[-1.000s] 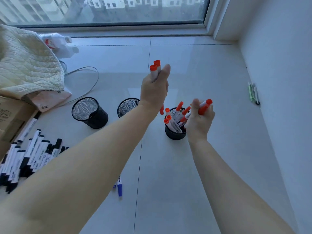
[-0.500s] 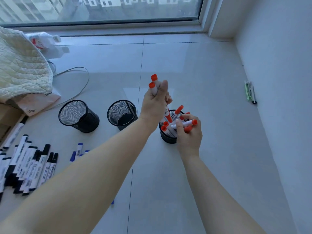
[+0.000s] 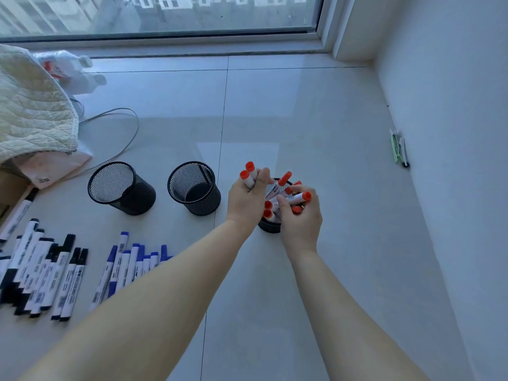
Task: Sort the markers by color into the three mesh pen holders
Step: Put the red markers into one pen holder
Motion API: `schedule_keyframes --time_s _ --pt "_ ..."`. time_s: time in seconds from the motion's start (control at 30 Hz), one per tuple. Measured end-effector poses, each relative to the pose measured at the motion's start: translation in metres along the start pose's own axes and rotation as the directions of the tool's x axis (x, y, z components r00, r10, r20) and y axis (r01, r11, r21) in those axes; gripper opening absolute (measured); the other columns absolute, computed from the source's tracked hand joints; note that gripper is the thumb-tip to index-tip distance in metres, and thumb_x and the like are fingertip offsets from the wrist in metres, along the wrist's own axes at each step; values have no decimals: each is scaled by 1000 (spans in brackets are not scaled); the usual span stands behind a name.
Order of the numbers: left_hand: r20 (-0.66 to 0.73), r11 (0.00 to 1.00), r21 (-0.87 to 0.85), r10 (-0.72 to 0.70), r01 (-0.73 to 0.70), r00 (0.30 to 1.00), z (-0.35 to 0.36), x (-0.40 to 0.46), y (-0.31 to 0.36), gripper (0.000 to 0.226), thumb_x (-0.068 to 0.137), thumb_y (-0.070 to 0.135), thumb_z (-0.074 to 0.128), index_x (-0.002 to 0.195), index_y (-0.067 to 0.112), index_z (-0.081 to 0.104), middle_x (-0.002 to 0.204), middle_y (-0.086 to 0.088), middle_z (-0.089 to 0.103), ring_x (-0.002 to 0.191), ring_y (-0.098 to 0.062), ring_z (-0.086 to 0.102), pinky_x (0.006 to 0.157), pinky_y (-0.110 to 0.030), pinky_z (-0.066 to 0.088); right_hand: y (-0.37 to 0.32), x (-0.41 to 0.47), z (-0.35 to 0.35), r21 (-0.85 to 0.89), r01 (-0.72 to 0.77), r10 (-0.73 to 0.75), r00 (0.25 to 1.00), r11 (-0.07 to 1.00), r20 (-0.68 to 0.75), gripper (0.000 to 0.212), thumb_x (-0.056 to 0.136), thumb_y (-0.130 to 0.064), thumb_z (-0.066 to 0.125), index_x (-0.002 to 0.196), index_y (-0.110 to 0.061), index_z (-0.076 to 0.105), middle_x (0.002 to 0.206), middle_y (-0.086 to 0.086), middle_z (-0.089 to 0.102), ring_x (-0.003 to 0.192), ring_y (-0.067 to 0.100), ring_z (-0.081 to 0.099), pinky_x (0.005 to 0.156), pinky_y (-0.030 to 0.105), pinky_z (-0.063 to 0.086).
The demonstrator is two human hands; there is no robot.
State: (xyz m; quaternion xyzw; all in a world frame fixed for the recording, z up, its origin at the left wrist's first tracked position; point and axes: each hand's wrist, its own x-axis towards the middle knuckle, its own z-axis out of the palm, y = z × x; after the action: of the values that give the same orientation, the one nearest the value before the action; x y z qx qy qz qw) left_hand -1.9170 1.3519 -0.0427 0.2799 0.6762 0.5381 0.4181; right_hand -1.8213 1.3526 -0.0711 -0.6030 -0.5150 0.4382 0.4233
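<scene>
Dropped lower since a second ago, both hands now right over the red holder [image 3: 268,226], left one no longer raised high. Floor [image 3: 275,105] tiled, pale, window [image 3: 165,15] along the far edge. Quilt [image 3: 30,105] bunched at far left. Two empty holders [image 3: 121,188] side by side left of the red one, well apart from the hands. Black markers [image 3: 41,270] lying in a row at left, blue markers [image 3: 129,262] just beside them. Left hand [image 3: 246,202] clamped on two red markers [image 3: 248,174], caps up. Right hand [image 3: 301,218] gripping one red marker [image 3: 299,198] sideways over the holder, touching more reds [image 3: 280,182] standing inside. Green clip [image 3: 398,148] by the wall.
</scene>
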Motion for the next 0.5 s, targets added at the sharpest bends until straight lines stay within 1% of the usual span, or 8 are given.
schedule_keyframes --time_s 0.07,0.17,0.23,0.27,0.33,0.37,0.43,0.5 --pt "-39 999 3 43 -43 998 -2 -2 2 11 91 29 57 82 26 52 70 7 61 69 -5 61 71 -21 45 -1 0 -2 -10 28 -28 999 1000 -15 28 80 -13 67 94 -28 49 87 -10 55 82 5 57 74 21 47" --pt "-105 983 28 182 -180 978 -3 -5 12 21 84 30 63 90 38 45 73 4 62 75 -17 67 73 -24 50 1 -1 -6 -56 53 -56 997 997 -46 36 79 -11 66 103 -28 45 85 -11 56 87 9 62 76 35 52" --pt "-124 955 84 292 -283 948 -4 -6 17 24 87 27 59 94 43 43 74 7 62 70 -12 69 70 -21 51 2 -2 -7 -105 70 -78 994 992 -76 40 80 -12 65 111 -26 45 87 -15 55 87 9 62 76 36 53" --pt "-108 937 123 340 -327 934 -4 -6 18 23 90 25 57 97 44 45 76 8 61 69 -11 69 70 -22 52 2 -2 -7 -122 83 -94 992 989 -84 41 80 -12 65 114 -24 45 88 -16 55 87 10 62 76 36 53" --pt "-12 885 266 400 -382 917 -5 -6 15 15 92 23 54 103 32 58 86 5 61 79 -12 66 75 -29 52 3 -2 -8 -151 118 -131 988 981 -81 38 82 -11 63 115 -22 46 91 -12 58 86 12 62 74 36 53" --pt "56 846 361 402 -393 914 -5 -5 12 16 93 23 52 104 25 63 93 3 60 87 -13 63 78 -29 50 4 -2 -8 -167 138 -152 985 976 -75 35 84 -11 61 115 -20 48 91 -7 60 84 12 60 73 35 52" --pt "148 797 482 335 -363 931 -6 -3 3 21 94 25 50 106 22 67 105 2 56 99 -13 56 80 -22 43 6 -1 -9 -180 172 -187 980 968 -70 30 86 -9 57 115 -18 52 91 -2 61 78 12 56 69 34 50" --pt "170 831 464 257 -308 951 -7 -3 -3 24 95 26 47 113 27 64 109 4 53 100 -13 56 79 -19 41 8 -1 -10 -181 185 -198 979 966 -54 29 88 -9 55 115 -18 54 89 -4 59 73 10 52 65 29 45"
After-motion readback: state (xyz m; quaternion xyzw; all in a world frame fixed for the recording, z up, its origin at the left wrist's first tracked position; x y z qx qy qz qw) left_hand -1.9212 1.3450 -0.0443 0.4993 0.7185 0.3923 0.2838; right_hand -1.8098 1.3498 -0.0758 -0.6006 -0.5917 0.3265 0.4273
